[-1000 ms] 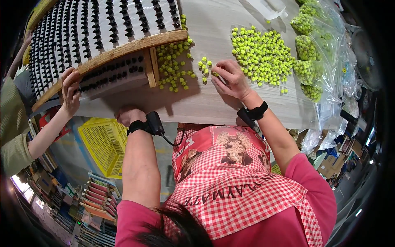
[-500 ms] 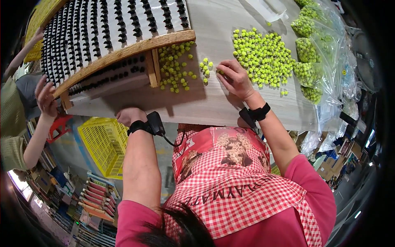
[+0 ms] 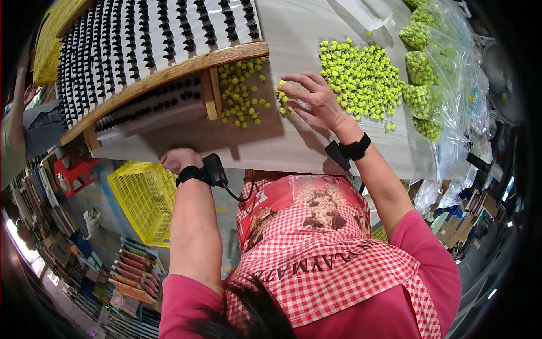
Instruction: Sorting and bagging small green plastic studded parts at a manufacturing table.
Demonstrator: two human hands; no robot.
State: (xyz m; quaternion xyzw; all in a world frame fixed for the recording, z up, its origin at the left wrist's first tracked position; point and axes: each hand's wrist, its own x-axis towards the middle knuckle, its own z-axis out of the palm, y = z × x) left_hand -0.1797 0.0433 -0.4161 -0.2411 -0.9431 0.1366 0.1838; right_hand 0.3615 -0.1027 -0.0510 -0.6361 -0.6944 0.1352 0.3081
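Over the grey wood-grain table (image 3: 243, 150), my right hand (image 3: 316, 100) reaches in with its fingers apart. Its fingertips are at a few small yellow-green knobbly pieces (image 3: 281, 97), partly hidden by the fingers. At the table's near edge, my left hand (image 3: 182, 159) is curled closed below the wooden-framed rack (image 3: 237, 55); whatever is in its fingers is hidden. Rows of small black pieces (image 3: 184, 28) stand on the rack's white board. Loose yellow-green pieces (image 3: 240, 90) lie beside the rack's leg, and a larger spread pile (image 3: 361, 79) lies right of my right hand.
Clear plastic bags of yellow-green pieces (image 3: 420, 68) line the table's right side. A translucent container (image 3: 370, 14) stands at the back. Below the table are a yellow crate (image 3: 144, 200) and a red stool (image 3: 76, 172). A co-worker's hand (image 3: 28, 95) is at far left.
My right hand has moved left from beside the large pile and its fingers have spread from a pinch. The co-worker's hands have drawn away from the rack's left edge. My left hand stays put.
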